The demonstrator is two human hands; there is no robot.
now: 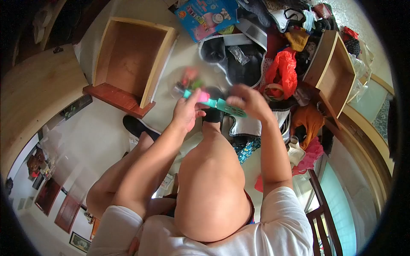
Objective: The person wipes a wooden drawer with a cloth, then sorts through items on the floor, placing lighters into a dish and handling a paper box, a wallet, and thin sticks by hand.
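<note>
My left hand (187,112) is closed around a teal and pink plastic handheld item (210,102), with a long handle and a slotted, flat teal head at its right end. The exact kind is not clear. Beyond my left fingers, blurred red and green shapes (190,77) show, perhaps inside clear plastic. My right hand (250,102) is at the slotted head, its thumb over or beside the upper edge. Motion smears its fingers, so I cannot tell whether they grip. My shoe (213,112) is partly hidden behind the item.
An upturned-edge wooden drawer (132,59) lies at the upper left. A second drawer (335,70) rests at the right. Between them are a blue packet (207,19), a black and grey padded piece (239,57), a red plastic bag (282,72), a tape roll (274,91) and heaped clothes.
</note>
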